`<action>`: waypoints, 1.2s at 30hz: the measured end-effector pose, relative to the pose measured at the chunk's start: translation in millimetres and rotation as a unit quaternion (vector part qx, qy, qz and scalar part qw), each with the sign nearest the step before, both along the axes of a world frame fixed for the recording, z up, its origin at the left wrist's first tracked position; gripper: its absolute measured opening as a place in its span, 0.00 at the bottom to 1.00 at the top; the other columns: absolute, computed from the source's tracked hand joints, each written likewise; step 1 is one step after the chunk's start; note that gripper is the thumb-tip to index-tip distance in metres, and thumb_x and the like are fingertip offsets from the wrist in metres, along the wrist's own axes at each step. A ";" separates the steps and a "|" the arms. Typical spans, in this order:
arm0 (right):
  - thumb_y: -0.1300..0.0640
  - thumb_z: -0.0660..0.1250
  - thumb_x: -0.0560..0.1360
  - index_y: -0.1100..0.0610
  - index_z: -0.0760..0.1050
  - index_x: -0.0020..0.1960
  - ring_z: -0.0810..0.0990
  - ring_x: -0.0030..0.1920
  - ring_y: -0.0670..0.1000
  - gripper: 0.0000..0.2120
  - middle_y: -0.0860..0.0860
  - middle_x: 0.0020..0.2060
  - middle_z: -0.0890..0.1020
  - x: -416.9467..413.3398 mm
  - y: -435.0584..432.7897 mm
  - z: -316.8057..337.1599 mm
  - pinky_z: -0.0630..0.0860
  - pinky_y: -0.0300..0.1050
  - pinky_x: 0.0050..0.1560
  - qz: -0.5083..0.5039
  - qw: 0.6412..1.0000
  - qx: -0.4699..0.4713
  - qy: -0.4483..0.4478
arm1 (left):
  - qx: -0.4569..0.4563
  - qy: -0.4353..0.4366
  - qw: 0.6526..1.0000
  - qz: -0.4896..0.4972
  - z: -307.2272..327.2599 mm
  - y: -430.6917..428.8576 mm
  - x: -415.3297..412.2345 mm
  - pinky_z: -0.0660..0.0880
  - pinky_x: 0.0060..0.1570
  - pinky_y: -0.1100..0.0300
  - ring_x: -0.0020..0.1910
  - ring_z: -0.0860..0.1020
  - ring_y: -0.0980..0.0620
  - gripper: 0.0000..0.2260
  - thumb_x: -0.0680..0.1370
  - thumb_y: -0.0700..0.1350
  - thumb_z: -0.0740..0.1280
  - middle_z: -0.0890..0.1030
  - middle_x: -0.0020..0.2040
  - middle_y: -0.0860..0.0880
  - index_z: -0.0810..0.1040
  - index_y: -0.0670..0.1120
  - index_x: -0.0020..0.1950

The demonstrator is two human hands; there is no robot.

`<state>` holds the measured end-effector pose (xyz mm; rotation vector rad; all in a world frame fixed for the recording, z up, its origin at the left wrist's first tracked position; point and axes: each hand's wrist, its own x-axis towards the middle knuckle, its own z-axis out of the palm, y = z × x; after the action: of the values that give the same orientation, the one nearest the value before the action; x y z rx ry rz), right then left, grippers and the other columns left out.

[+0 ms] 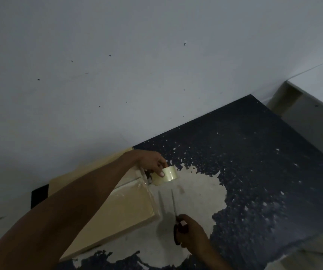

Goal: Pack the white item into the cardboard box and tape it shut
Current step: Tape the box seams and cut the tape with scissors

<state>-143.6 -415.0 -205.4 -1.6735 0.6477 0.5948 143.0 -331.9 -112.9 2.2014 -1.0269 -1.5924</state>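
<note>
Tape, a roll of clear glossy plastic (167, 175), is sitting in the grip of the left hand (150, 161). The fingers are curling over the roll's rim and a fingertip is pressing on its outer face. The roll is hovering just past the far right corner of the flat tan cardboard box (125, 213), very close to that corner; whether a strip is running between the two is too dim to tell.

The box is lying closed on the left part of the dark, paint-worn bench (254, 162), with its far side reaching towards the pale grey wall (117, 55). Shiny strips of tape are showing along the seam and edges of its top face. The left forearm is stretching across the box from the lower left.

The right hand (192, 233) is working just beside the box's near right corner, over the pale bare patch of the bench. Its grip is closing round the dark handles of a pair of metal scissors (174, 209), with the thumb lying on top. The blades are pointing away from the person, towards the roll, and whether they are parted is hard to tell.

A white ledge (322, 82) is jutting from the wall at the far right.
</note>
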 end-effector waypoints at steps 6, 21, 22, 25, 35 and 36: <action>0.46 0.73 0.65 0.51 0.75 0.58 0.82 0.44 0.57 0.24 0.57 0.42 0.83 -6.1 -15.0 39.5 0.73 0.45 0.39 -0.008 0.983 0.178 -0.047 | -0.003 0.032 0.999 0.029 9.4 -8.4 4.1 0.74 0.37 0.68 0.40 0.80 0.57 0.14 0.76 0.43 0.72 0.83 0.49 0.49 0.80 0.42 0.61; 0.35 0.65 0.72 0.36 0.75 0.59 0.80 0.47 0.40 0.16 0.39 0.53 0.81 50.6 -10.9 83.6 0.71 0.32 0.41 0.117 0.978 0.165 -0.053 | -0.006 0.069 0.995 0.071 26.9 -10.9 7.7 0.75 0.37 0.64 0.39 0.80 0.57 0.15 0.75 0.42 0.73 0.83 0.46 0.51 0.79 0.42 0.61; 0.33 0.65 0.69 0.33 0.74 0.58 0.81 0.47 0.41 0.18 0.40 0.53 0.81 54.5 -10.2 84.7 0.71 0.34 0.42 0.111 0.980 0.157 -0.052 | -0.008 0.076 0.994 0.072 27.9 -10.7 8.2 0.75 0.38 0.63 0.39 0.80 0.57 0.15 0.75 0.42 0.73 0.83 0.47 0.51 0.78 0.42 0.61; 0.33 0.65 0.70 0.33 0.73 0.62 0.82 0.49 0.42 0.20 0.41 0.55 0.82 65.8 -7.3 86.2 0.70 0.36 0.43 0.101 0.981 0.158 -0.051 | -0.012 0.084 0.994 0.073 29.7 -9.7 8.9 0.76 0.39 0.62 0.41 0.81 0.57 0.15 0.76 0.42 0.72 0.84 0.48 0.51 0.78 0.42 0.62; 0.35 0.63 0.75 0.30 0.75 0.57 0.83 0.50 0.50 0.11 0.46 0.48 0.85 77.8 -1.9 83.4 0.70 0.41 0.44 0.071 0.984 0.143 -0.077 | -0.025 0.069 0.996 0.057 26.2 -10.5 5.6 0.79 0.52 0.51 0.50 0.82 0.48 0.16 0.75 0.40 0.73 0.83 0.55 0.44 0.78 0.39 0.62; 0.36 0.63 0.76 0.31 0.76 0.58 0.83 0.49 0.50 0.12 0.47 0.47 0.85 77.8 -1.6 81.2 0.71 0.42 0.44 0.069 0.984 0.144 -0.077 | -0.026 0.070 0.996 0.057 26.0 -10.9 5.3 0.79 0.52 0.51 0.50 0.82 0.48 0.16 0.75 0.40 0.73 0.83 0.54 0.44 0.78 0.39 0.62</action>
<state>-65.8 -416.6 -124.2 -1.4816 0.3177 0.6186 148.3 -342.7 -86.8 2.0439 -0.8762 -1.6233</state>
